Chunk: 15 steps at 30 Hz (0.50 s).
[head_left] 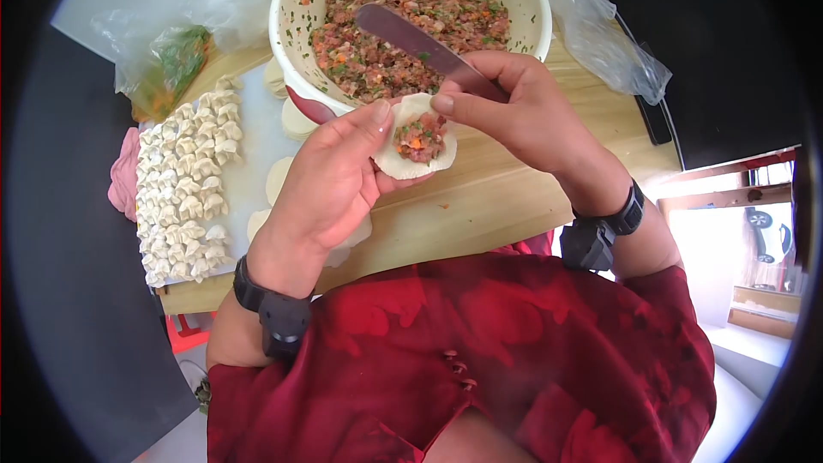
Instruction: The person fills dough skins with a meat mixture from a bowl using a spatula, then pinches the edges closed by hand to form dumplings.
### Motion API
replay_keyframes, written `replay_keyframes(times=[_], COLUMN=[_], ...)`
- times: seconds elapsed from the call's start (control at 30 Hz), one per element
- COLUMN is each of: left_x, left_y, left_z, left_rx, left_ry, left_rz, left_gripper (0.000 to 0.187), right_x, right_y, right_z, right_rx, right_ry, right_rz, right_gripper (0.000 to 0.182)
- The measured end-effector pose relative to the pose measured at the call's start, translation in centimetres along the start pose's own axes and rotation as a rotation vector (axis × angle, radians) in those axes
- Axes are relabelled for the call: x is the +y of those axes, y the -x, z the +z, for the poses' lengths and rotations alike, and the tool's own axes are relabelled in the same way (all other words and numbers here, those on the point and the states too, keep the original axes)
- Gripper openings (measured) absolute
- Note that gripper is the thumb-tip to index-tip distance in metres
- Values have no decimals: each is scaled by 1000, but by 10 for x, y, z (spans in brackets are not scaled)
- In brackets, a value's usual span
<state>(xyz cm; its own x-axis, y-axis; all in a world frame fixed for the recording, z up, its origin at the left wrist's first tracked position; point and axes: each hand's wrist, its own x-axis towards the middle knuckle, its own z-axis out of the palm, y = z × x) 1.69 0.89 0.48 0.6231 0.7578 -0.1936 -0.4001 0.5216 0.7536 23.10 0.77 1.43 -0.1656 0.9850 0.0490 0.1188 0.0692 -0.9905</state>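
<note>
My left hand (330, 167) is closed on a round dumpling wrapper (386, 159), its thumb on the near edge. A lump of meat filling (421, 139) with orange and green bits sits in the wrapper's middle. My right hand (523, 111) grips a flat metal spreading knife (411, 39), whose blade points up and left over the bowl. The right thumb touches the wrapper's upper right edge. Just beyond both hands stands a white bowl (542, 21) holding a mass of minced filling (411, 0). The knife's handle is hidden in my right hand.
Rows of folded dumplings (184, 180) cover the left part of a pale board (257, 120). Loose wrappers (279, 176) lie partly under my left arm. Clear plastic bags (600, 34) flank the bowl. A pink cloth (125, 173) hangs at the wooden table's (497, 193) left edge.
</note>
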Motion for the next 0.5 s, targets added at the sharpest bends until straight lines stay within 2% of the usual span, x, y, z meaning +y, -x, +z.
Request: replay_keyframes(times=[0.23, 0.3, 0.33, 0.4, 0.43, 0.5], left_x=[-3, -2, -1, 2, 4, 6], left_y=[-3, -4, -4, -3, -2, -1], left_z=[0, -2, -4, -7, -7, -9], left_rx=[94, 83, 82, 86, 98, 111], left_ry=[118, 167, 187, 210, 194, 179], left_rz=[-28, -30, -28, -20, 2, 26], left_gripper=[38, 38, 38, 38, 38, 38], right_x=[11, 11, 10, 3, -1, -8], right_y=[1, 0, 1, 6, 10, 20], right_z=[-2, -3, -4, -8, -15, -34], right_rx=[29, 86, 83, 80, 74, -65], right_ry=[27, 212, 212, 48, 47, 327], right_rz=[46, -93, -95, -264, -264, -350], right_gripper=[23, 18, 18, 11, 11, 13])
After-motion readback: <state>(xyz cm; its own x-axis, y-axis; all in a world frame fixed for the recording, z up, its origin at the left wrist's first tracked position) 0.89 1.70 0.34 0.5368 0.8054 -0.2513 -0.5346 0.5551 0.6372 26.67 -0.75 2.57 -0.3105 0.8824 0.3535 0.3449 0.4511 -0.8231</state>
